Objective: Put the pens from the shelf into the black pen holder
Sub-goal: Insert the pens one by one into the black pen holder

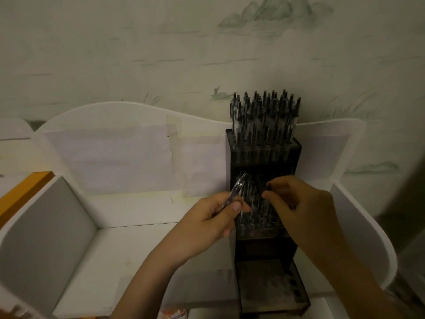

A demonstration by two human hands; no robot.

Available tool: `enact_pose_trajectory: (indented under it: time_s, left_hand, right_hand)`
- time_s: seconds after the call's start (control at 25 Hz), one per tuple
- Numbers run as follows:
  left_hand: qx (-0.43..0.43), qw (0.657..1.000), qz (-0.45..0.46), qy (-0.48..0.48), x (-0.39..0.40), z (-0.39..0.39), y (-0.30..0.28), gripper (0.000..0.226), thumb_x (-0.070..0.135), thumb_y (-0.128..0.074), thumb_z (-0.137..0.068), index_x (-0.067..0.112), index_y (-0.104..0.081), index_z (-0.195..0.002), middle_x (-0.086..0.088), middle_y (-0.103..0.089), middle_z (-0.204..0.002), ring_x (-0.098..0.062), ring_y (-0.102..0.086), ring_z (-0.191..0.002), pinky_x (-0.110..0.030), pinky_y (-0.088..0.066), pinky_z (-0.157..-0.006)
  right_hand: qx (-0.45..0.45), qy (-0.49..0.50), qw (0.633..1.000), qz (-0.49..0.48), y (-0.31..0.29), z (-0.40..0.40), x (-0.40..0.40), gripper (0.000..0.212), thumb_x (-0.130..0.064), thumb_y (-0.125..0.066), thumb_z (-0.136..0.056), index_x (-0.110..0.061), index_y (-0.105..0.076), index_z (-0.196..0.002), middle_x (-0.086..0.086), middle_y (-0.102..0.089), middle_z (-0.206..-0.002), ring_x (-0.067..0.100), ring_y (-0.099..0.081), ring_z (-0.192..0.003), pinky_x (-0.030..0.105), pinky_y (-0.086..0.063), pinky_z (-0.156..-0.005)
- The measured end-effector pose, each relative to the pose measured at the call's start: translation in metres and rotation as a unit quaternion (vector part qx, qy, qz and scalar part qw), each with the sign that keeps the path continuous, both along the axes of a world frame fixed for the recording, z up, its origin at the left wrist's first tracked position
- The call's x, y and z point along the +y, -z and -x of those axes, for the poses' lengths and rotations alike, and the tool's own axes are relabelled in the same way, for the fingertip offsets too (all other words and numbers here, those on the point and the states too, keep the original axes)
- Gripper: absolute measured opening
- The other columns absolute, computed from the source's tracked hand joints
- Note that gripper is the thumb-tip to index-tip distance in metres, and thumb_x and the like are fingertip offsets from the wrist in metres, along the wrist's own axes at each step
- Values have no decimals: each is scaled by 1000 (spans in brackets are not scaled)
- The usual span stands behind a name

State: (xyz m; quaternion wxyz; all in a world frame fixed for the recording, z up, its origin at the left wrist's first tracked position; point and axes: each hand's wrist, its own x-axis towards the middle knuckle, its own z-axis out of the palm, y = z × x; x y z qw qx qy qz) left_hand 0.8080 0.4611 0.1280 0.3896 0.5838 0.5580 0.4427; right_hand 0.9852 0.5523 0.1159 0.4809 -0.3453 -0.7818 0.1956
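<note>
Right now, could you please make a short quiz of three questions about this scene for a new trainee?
1. True or false: the top tier of the black pen holder is empty.
2. Which hand holds a clear pen above the middle tier? A) left hand B) right hand C) neither
3. Fill in: the lowest tier shows several empty ______ along its right side.

Key:
1. False; the top tier is packed with upright pens.
2. A; the left hand pinches it, while the right hand reaches among the pens of the middle tier, and its grip there is unclear.
3. holes
</note>
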Motion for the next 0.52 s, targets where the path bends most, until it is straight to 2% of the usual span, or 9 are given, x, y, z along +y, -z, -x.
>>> enact_pose_trajectory:
  time_s: [0.16, 0.28, 0.44, 0.52]
  left_hand:
    - [5, 1000, 8, -3, 2, -4, 3, 26, 28, -45, -100, 15, -68, -101, 7, -48, -53, -5, -45, -50, -14, -37, -52]
    - [19, 1000, 6, -3, 3, -6, 3, 26, 29, -45, -100, 18, -68, -99, 7, -49, -54, -4, -45, -51, -15, -37, -53]
    - [33, 999, 3, 3, 3, -8, 4, 24, 29, -46, -100, 20, -68, -99, 7, -50, -57, -4, -46, -53, -14, -36, -55]
    - [37, 999, 2, 10, 3, -10, 5, 23, 28, -46, -100, 21, -68, -98, 6, -51, -58, -4, -46, -54, -14, -36, -55]
  right_hand:
    - [-30, -2, 998, 53, -2, -4, 6, 10, -17, -75, -81, -16, -71, -90, -8, -69, -75, 4, -67, -71, 3, -47, -68]
    - [-32, -7, 996, 86, 0, -5, 6, 11, -19, -75, -80, -18, -73, -91, -7, -71, -78, 1, -66, -70, 2, -47, -68]
    - [-26, 16, 999, 7, 1, -6, -1, 22, -20, -78, -77, -16, -74, -98, -3, -71, -80, 4, -64, -69, 3, -47, -72]
    - [2, 14, 1000, -3, 2, -10, -3, 26, -20, -78, -76, -17, -72, -102, -5, -69, -78, 5, -64, -77, 2, -47, -71]
